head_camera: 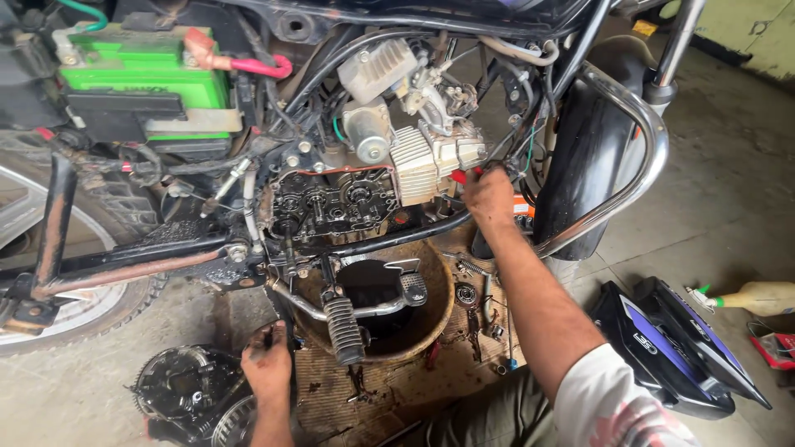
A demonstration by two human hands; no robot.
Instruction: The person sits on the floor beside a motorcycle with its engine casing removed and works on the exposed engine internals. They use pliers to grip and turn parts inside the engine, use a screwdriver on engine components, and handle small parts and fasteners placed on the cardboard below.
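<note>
We are seeing one red-handled tool (460, 175) lying just left of our right hand (490, 197), whose grip is closing around it beside the one opened engine case (335, 203). Our left hand (267, 368) is reaching low, its grip pressed around a dark metal bar (281, 319). One round drain pan (439, 319) is sitting beneath, holding dark oil. One green battery (145, 70) is sitting above; one plastic bottle (758, 298) is lying on the floor.

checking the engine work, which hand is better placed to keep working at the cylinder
Right. The right hand is already up at the engine's finned cylinder, gripping a red-handled tool. The left hand is low by the floor, holding a dark part.
</note>
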